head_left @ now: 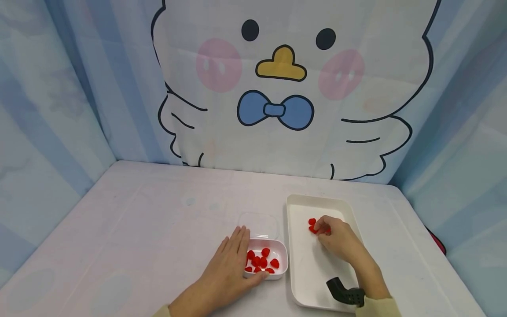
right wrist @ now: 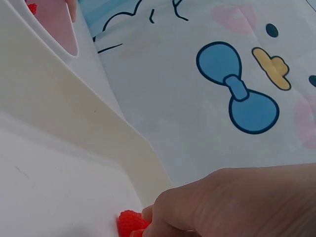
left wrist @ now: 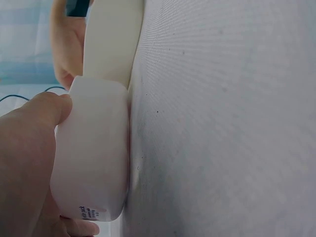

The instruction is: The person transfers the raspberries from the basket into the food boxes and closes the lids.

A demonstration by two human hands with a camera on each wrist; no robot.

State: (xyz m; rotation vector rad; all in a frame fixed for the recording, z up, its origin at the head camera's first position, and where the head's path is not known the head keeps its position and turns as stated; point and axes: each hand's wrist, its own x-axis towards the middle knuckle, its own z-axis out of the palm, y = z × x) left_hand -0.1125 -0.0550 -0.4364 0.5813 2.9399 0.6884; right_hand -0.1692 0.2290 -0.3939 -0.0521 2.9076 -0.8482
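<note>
My left hand (head_left: 227, 264) lies along the left side of a small pink box (head_left: 282, 247), fingers straight, thumb across its near rim. In the left wrist view the thumb (left wrist: 57, 106) touches the rim of the box (left wrist: 91, 153). Several red raspberries (head_left: 263, 263) lie inside the box. Over the white tray (head_left: 313, 281) my right hand (head_left: 340, 240) bends down, with thumb and forefinger pinching at a red raspberry. A bumpy raspberry (right wrist: 131, 223) shows at the fingertips in the right wrist view. Other raspberries (head_left: 312, 221) lie beside them on the tray, partly hidden by the hand.
The clear lid (head_left: 258, 224) of the box lies flat behind it. The tray stands close to the box's right side, its raised rim (head_left: 291, 264) between them. A black band (head_left: 346, 294) circles the right wrist. A curtain with a cartoon bird (head_left: 277, 145) hangs behind the table.
</note>
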